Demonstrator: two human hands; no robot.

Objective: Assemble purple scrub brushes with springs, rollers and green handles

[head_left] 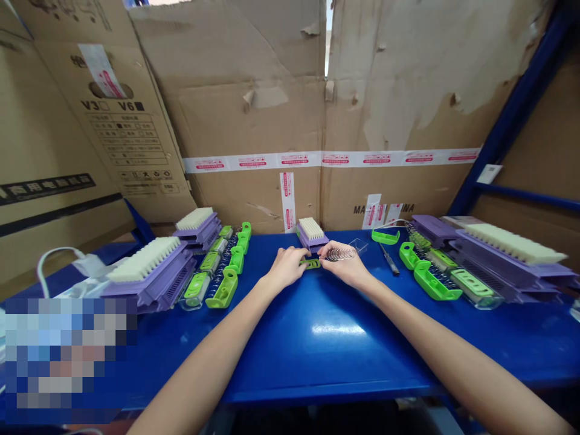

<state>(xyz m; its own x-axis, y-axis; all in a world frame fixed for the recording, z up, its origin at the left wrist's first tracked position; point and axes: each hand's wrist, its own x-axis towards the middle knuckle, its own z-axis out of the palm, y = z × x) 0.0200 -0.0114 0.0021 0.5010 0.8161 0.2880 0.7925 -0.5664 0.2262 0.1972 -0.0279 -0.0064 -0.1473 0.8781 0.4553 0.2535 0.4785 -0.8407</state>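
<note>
My left hand is closed on one end of a small green slotted piece, low over the blue table. My right hand is at the piece's other end with its fingertips pinched together. A thin metal coil spring shows at those fingers and appears held in them; the exact grip is too small to tell. Just beyond both hands stands a purple block with cream bristles. A clear plastic piece lies behind my right hand.
On the blue table, purple bristle blocks, green end parts and clear-and-green cases line the left. Similar purple blocks and green parts line the right. A dark-bladed tool lies nearer. Cardboard walls the back.
</note>
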